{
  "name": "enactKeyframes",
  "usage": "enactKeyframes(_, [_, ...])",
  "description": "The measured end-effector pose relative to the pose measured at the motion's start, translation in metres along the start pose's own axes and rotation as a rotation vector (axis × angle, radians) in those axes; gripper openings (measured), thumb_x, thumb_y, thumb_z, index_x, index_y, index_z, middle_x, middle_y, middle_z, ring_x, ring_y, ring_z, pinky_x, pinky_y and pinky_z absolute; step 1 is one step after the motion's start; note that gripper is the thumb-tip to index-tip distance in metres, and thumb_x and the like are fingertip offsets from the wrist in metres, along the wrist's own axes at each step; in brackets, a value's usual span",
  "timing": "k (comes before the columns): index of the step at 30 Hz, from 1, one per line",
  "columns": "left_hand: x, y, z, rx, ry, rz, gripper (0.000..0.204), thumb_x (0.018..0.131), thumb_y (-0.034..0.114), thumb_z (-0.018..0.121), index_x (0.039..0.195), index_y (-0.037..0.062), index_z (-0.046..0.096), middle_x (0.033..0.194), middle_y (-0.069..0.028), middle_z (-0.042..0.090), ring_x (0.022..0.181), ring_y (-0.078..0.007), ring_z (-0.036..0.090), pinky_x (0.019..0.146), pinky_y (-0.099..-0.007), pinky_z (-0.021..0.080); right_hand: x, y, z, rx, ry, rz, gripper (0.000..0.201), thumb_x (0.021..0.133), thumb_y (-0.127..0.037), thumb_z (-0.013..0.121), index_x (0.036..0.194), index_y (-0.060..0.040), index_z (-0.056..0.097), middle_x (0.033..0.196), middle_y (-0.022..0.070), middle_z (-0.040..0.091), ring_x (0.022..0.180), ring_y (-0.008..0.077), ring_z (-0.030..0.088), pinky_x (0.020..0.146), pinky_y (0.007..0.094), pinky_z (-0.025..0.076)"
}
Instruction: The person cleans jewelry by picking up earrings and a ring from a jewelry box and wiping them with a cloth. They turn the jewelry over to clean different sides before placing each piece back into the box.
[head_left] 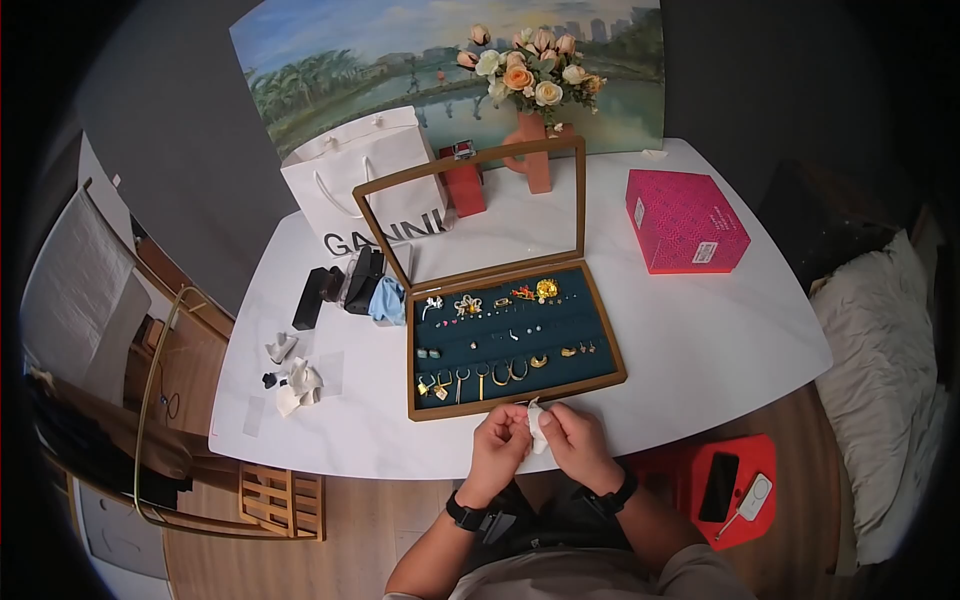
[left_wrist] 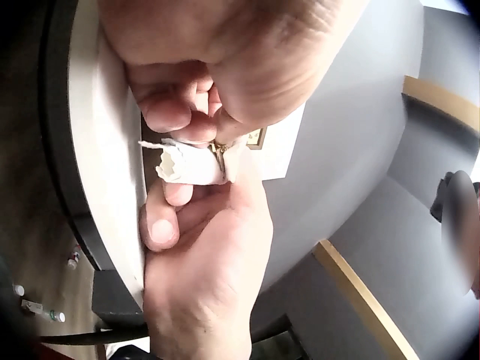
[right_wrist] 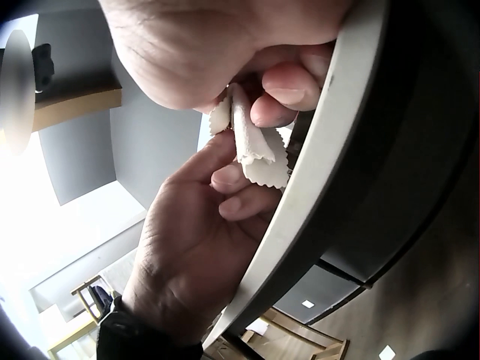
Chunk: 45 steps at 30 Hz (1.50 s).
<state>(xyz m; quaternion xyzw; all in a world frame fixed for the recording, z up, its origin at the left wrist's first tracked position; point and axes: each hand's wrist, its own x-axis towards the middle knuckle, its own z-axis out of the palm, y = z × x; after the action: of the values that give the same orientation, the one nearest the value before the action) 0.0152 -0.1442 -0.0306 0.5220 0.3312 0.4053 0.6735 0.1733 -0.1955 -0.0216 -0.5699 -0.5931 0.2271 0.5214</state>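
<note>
Over the table's front edge, both hands meet at a small white polishing cloth point(head_left: 537, 430) with a zigzag-cut edge. My right hand point(head_left: 580, 447) grips the cloth, which is folded round a small gold piece of jewelry point(left_wrist: 218, 154). Fingers of my left hand point(head_left: 498, 450) pinch that gold piece at the cloth's upper side in the left wrist view; most of it is hidden by cloth and fingers. Just beyond the hands lies a wooden jewelry case point(head_left: 520, 402), its glass lid raised. Earrings point(head_left: 510, 372), rings and brooches sit in rows on its dark green lining.
A white paper bag point(head_left: 340, 165), dark cases point(head_left: 365, 280) and a blue cloth point(head_left: 388, 300) stand left of the case. Crumpled white pieces point(head_left: 300, 385) lie farther left. At right is a pink box point(head_left: 685, 220); behind, a flower vase point(head_left: 535, 155). A phone point(head_left: 718, 487) rests on a red stool.
</note>
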Motion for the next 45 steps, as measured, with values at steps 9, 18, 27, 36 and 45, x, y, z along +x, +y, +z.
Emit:
enactKeyframes(9, [-0.002,-0.003,-0.008,0.061,-0.116,0.010,0.009,0.103,0.007,0.066,0.111,0.0035,0.064,0.083,0.0041,0.063,0.068,-0.0017,0.052,0.059,-0.0190,0.040,0.001,-0.002,-0.003,0.074,0.019,0.031,0.034,0.109,-0.028,0.052,0.089,-0.0016,0.058,0.073,0.0205,0.062,0.068,0.0423,0.063,0.058,0.0458,0.046])
enactKeyframes(18, [-0.003,0.004,0.002,-0.010,-0.060,0.006,0.007,0.103,0.001,0.062,0.110,0.0028,0.061,0.081,0.0059,0.060,0.067,-0.0004,0.051,0.060,-0.0179,0.041,0.001,0.001,-0.002,0.076,0.019,0.007,0.032,0.109,-0.024,0.053,0.088,0.0008,0.056,0.070,0.0169,0.057,0.060,0.0298,0.056,0.057,0.0389,0.044])
enactKeyframes(27, [-0.001,0.005,0.002,0.034,-0.037,-0.049,0.007,0.102,0.003,0.063,0.105,0.0035,0.057,0.080,0.0025,0.061,0.063,-0.0030,0.054,0.056,-0.0194,0.042,0.000,-0.001,-0.002,0.071,0.028,0.021,0.031,0.108,-0.022,0.054,0.088,0.0011,0.056,0.070,0.0167,0.058,0.059,0.0271,0.056,0.057,0.0385,0.043])
enactKeyframes(36, [0.000,0.007,0.006,0.067,-0.057,-0.074,0.016,0.107,0.014,0.059,0.095,0.0050,0.058,0.077,-0.0001,0.063,0.056,-0.0035,0.051,0.050,-0.0196,0.038,0.001,-0.002,-0.004,0.088,0.034,0.047,0.029,0.107,-0.022,0.055,0.088,-0.0003,0.057,0.072,0.0199,0.061,0.065,0.0395,0.062,0.058,0.0435,0.046])
enactKeyframes(45, [-0.001,0.019,-0.002,-0.015,-0.160,-0.105,0.006,0.106,0.008,0.057,0.102,0.0047,0.055,0.081,-0.0029,0.066,0.057,-0.0052,0.052,0.053,-0.0206,0.041,0.000,0.000,-0.003,0.096,0.041,0.026,0.031,0.108,-0.020,0.055,0.086,0.0012,0.054,0.068,0.0161,0.055,0.057,0.0239,0.049,0.055,0.0376,0.041])
